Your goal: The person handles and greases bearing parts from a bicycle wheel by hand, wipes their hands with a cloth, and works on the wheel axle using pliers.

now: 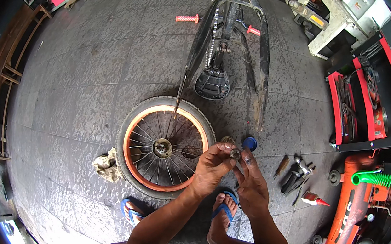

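Observation:
My left hand point(210, 168) pinches a small, round, greasy metal part point(235, 154) between thumb and fingers. My right hand point(252, 183) meets it from the other side, its fingertips smeared with dark grease and closed against the part. The part's exact kind is too small to make out. Just beyond my hands, a blue round lid point(250, 143) sits on the floor beside an open round tin point(228, 140), which my left fingers partly cover. A spoked bicycle wheel point(136, 174) with an orange rim lies flat to the left, its greasy hub point(162, 148) facing up.
Ahead stands a black bicycle frame point(265, 56) with a chain, near red grips point(187, 19). A rag point(107, 166) lies left of the wheel. To the right are hand tools point(298, 174), a glue bottle point(314, 198), a red-black tool cart point(371, 143) and an orange compressor point(346, 215).

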The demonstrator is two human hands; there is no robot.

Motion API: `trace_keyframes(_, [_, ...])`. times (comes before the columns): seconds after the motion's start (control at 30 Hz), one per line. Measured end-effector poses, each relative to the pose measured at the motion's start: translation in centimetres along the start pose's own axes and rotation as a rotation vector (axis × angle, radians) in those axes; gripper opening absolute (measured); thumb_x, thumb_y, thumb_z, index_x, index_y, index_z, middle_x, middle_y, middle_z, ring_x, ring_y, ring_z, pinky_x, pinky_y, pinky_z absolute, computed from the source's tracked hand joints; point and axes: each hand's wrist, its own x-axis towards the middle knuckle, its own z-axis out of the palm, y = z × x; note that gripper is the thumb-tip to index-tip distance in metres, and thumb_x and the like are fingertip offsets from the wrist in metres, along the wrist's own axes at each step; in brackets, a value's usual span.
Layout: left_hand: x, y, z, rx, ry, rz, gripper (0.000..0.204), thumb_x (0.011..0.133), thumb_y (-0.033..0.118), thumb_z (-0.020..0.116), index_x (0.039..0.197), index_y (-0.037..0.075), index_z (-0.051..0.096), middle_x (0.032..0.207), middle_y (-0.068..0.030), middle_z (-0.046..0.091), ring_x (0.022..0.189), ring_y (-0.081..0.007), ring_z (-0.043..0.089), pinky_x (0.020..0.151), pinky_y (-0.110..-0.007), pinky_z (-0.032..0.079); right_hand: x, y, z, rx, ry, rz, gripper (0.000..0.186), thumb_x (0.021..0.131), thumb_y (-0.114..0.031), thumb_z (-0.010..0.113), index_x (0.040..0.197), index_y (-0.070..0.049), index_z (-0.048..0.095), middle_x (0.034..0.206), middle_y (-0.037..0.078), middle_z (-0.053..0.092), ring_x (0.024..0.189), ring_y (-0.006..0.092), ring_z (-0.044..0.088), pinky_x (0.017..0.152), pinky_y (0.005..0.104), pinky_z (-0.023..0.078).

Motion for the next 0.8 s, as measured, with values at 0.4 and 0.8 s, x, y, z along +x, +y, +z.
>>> trace_keyframes(0.4, [-0.5,-0.4,1.1,0.081,0.115,0.019,0.029,0.090,-0.008,0.062,0.115,0.006,0.059,0.116,-0.0004,0.058,0.112,-0.0095,0.054,0.101,-0.028,0.042,0.4,-0.6,0.4,-1.532,0.023,-0.316,0.079,0.072,-0.011,0.058,0.147,0.000,0.037,0.152,0.033,0.021,0.140,0.0536,0.021,0.113,0.0647,0.018])
trace_keyframes(0.8, [-0.1,0.1,-0.5,-0.078,0.057,-0.041,0.033,0.086,-0.007,0.061,0.117,0.005,0.060,0.119,-0.0068,0.062,0.113,-0.0182,0.058,0.100,-0.034,0.044,0.0,-2.9,0.8,-1.286,0.108,-0.281,0.043,0.071,-0.001,0.057,0.114,-0.004,0.065,0.148,0.029,0.032,0.140,0.0488,0.028,0.113,0.0591,0.024])
